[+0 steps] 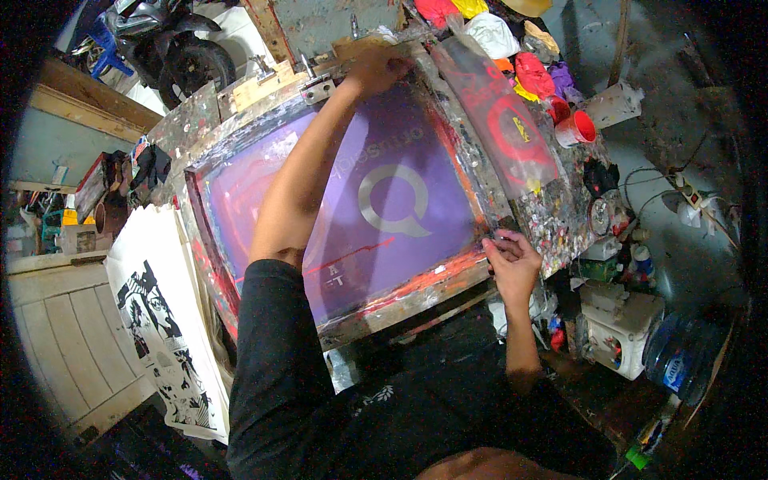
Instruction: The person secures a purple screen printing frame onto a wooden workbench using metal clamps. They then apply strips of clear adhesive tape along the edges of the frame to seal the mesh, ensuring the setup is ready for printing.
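Note:
A screen-printing frame (376, 308) with a purple mesh (320, 208) lies on a paint-stained bench. Its mesh carries a pale ring-shaped motif with a tail and faint lettering. My left arm crosses over the screen, and my left hand (378, 74) is at the far edge, beside the metal hinge clamp (318, 90); its fingers are too dark and blurred to read. At the near right corner of the frame, my right hand (514, 260) has its thumb and fingers pinched together. Whatever is between those fingertips is too small to make out.
To the right lies a clear plastic sheet (500, 120) with red paint, near a red cup (576, 128) and several coloured bundles (532, 76). Printed white sheets (164, 320) hang at the left. A white stool (620, 328) and a water bottle (684, 352) stand lower right.

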{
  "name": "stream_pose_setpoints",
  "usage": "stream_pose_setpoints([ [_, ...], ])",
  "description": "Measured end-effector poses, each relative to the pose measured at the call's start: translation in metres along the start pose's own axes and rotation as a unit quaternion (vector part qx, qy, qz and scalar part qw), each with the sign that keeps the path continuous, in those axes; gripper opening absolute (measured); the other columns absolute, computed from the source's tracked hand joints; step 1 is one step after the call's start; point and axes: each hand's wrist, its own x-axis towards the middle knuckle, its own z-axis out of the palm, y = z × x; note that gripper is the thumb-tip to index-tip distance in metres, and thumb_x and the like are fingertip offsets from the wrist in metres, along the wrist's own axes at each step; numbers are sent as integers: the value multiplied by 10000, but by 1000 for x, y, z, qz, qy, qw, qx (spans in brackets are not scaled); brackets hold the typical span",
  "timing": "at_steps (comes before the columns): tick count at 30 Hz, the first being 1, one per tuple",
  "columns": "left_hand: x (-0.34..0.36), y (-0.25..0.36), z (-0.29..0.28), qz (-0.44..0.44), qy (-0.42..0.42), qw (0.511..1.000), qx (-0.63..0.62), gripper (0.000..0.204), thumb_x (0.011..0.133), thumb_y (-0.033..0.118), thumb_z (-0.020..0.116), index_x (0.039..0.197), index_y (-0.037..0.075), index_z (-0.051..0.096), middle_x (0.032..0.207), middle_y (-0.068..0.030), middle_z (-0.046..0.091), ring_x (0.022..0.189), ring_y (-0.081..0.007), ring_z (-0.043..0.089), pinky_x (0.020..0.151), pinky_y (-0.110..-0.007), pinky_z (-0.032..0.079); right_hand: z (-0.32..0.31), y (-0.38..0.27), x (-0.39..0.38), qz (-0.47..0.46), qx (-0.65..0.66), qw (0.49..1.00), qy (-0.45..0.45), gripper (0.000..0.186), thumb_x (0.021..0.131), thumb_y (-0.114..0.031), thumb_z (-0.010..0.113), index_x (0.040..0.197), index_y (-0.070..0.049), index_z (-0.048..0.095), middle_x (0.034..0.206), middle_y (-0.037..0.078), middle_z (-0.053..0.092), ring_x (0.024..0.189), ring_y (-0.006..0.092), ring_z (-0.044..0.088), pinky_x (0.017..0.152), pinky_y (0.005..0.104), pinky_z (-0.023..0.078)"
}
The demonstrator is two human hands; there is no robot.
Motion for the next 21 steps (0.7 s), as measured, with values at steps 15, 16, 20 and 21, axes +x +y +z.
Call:
stream_pose_setpoints([
  [15,-33,38,14,-74,157,982,-75,469,775,268,788,1110,42,548,879,-148,717,824,-335,694,704,-439,523,2,-15,4,-14,-150,989,11,396,724,-79,836,930,-36,500,779,114,706,676,205,703,603,350,527],
  [16,-33,39,14,-75,158,982,-65,484,771,281,791,1115,47,545,876,-145,718,825,-333,695,701,-441,523,2,-17,4,-12,-158,987,13,401,721,-79,838,933,-34,501,792,115,701,691,211,709,612,356,532],
  [20,-31,40,14,-78,142,986,-25,488,775,305,785,1121,61,542,879,-140,716,825,-348,690,704,-453,523,4,-22,4,-4,-194,981,17,422,709,-93,845,956,-25,510,842,124,683,723,237,723,635,376,545],
  [21,-31,39,15,-85,141,986,-29,493,779,306,780,1138,67,541,877,-138,717,826,-355,687,708,-458,524,4,-22,4,-3,-204,979,18,428,706,-99,846,963,-22,513,853,127,678,725,244,723,638,381,546],
])
